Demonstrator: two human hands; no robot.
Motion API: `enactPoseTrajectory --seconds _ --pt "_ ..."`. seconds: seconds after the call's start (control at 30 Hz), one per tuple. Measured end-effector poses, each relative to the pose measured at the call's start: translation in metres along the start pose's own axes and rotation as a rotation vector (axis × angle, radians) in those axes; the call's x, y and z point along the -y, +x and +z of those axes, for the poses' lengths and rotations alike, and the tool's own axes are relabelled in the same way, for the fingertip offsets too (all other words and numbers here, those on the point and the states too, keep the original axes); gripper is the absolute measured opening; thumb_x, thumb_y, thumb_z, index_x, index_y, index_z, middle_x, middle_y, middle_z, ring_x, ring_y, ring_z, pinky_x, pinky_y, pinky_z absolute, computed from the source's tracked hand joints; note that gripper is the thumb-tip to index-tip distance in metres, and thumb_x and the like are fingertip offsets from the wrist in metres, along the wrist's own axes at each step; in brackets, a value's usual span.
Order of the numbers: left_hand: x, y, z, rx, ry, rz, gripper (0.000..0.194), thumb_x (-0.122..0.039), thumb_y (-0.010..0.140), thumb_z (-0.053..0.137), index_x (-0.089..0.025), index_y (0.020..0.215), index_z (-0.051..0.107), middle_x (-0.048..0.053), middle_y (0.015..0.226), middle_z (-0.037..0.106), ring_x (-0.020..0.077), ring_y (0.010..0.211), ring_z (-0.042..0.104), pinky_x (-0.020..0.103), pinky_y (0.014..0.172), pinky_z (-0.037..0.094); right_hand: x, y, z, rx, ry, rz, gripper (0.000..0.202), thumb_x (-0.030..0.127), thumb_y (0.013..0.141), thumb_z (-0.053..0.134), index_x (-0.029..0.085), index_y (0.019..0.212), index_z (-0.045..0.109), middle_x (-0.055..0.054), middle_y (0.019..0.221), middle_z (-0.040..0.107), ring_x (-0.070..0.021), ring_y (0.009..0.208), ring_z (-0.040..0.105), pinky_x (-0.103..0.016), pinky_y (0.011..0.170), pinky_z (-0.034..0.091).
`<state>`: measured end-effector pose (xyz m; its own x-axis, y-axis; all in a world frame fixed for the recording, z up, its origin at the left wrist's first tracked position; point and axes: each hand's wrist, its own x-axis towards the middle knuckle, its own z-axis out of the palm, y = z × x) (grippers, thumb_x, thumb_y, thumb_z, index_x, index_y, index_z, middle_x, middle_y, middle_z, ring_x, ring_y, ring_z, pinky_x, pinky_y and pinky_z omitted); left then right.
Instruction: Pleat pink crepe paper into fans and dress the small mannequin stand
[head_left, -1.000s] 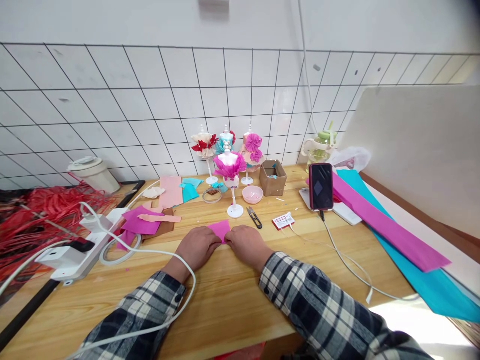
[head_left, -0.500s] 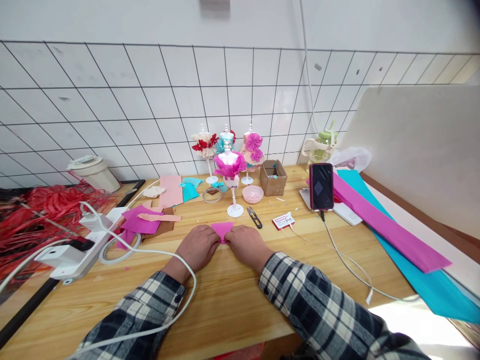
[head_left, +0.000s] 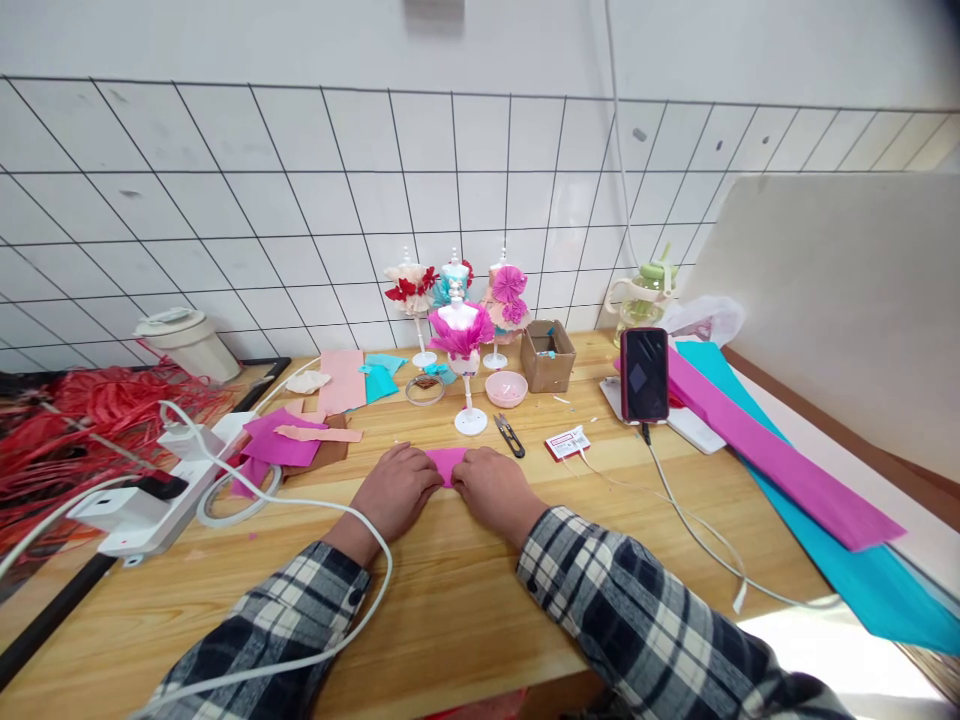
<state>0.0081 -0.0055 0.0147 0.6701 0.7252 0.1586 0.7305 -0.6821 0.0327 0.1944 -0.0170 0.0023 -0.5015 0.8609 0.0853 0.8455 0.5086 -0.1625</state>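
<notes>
A small piece of magenta crepe paper [head_left: 447, 464] lies at the middle of the wooden table, between my two hands. My left hand [head_left: 397, 490] has its fingers curled closed on the paper's left end. At the right end, my right hand [head_left: 496, 493] pinches it the same way; the fingertips of both are partly hidden. Just beyond stands a small white dress form [head_left: 459, 340] in a magenta ruffled paper top. A pair of thread snips [head_left: 509, 436] rests to the right of its base.
Three more dressed forms stand behind, near a pink bowl [head_left: 506, 389] and a cardboard box [head_left: 547, 356]. Coloured paper scraps [head_left: 285, 438] and a power strip [head_left: 172, 500] lie left. A white cable [head_left: 386, 560] crosses my left sleeve. A phone [head_left: 644, 375] stands right.
The magenta paper between my hands now shows as a shorter, flatter strip, its far edge lower than before. Both hands stay in nearly the same place.
</notes>
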Motion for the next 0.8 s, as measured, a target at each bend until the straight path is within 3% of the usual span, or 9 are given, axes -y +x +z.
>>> enactPoseTrajectory --seconds 0.17,0.27,0.43,0.53,0.6,0.8 --pt "-0.0002 -0.0014 0.0025 -0.029 0.003 -0.017 0.024 -0.024 0.091 0.050 -0.025 0.088 0.073 0.003 0.082 0.071 0.0198 0.085 0.063 0.055 0.109 0.022 -0.0012 -0.0009 -0.0024 0.032 0.007 0.054 0.026 0.028 0.097 0.043 0.024 0.101 0.068 -0.007 0.091 0.069 -0.0203 0.086 0.062 -0.029 0.072 0.043" --pt "0.0008 -0.0026 0.0060 -0.049 -0.010 -0.033 0.022 -0.025 0.091 0.050 -0.026 0.093 0.073 0.003 0.082 0.071 0.0202 0.085 0.062 0.057 0.108 0.020 -0.0019 -0.0006 -0.0018 0.043 0.024 0.071 0.026 0.029 0.096 0.044 0.023 0.103 0.068 -0.008 0.094 0.069 -0.0200 0.089 0.062 -0.029 0.075 0.043" --pt "-0.0006 -0.0012 0.0060 -0.040 -0.014 -0.013 0.023 -0.024 0.090 0.050 -0.025 0.086 0.073 0.004 0.083 0.069 0.0205 0.088 0.060 0.051 0.105 0.027 -0.0013 0.0000 0.0005 0.022 0.015 0.043 0.026 0.027 0.096 0.045 0.021 0.096 0.070 -0.008 0.092 0.067 -0.0190 0.090 0.061 -0.028 0.077 0.043" --pt "-0.0029 -0.0003 0.0028 -0.016 -0.020 -0.005 0.025 -0.025 0.090 0.049 -0.022 0.086 0.073 0.007 0.088 0.069 0.0218 0.092 0.058 0.041 0.090 0.038 -0.0014 -0.0009 0.0003 0.003 0.008 0.035 0.025 0.028 0.095 0.046 0.022 0.095 0.070 -0.007 0.091 0.067 -0.0190 0.087 0.062 -0.027 0.073 0.043" --pt "-0.0037 -0.0011 0.0018 0.002 -0.012 -0.023 0.025 -0.027 0.091 0.048 -0.023 0.087 0.073 0.007 0.085 0.070 0.0226 0.089 0.059 0.040 0.083 0.038 -0.0018 -0.0017 -0.0005 0.012 0.011 0.043 0.024 0.028 0.095 0.046 0.023 0.096 0.069 -0.007 0.090 0.068 -0.0193 0.085 0.063 -0.028 0.072 0.043" --pt "-0.0011 -0.0060 0.0077 -0.076 0.006 -0.071 0.022 -0.027 0.091 0.050 -0.027 0.090 0.072 0.003 0.081 0.071 0.0203 0.085 0.060 0.052 0.099 0.023 -0.0015 -0.0012 -0.0021 0.033 0.038 0.061 0.025 0.029 0.096 0.045 0.024 0.103 0.068 -0.007 0.092 0.069 -0.0192 0.089 0.063 -0.028 0.074 0.043"
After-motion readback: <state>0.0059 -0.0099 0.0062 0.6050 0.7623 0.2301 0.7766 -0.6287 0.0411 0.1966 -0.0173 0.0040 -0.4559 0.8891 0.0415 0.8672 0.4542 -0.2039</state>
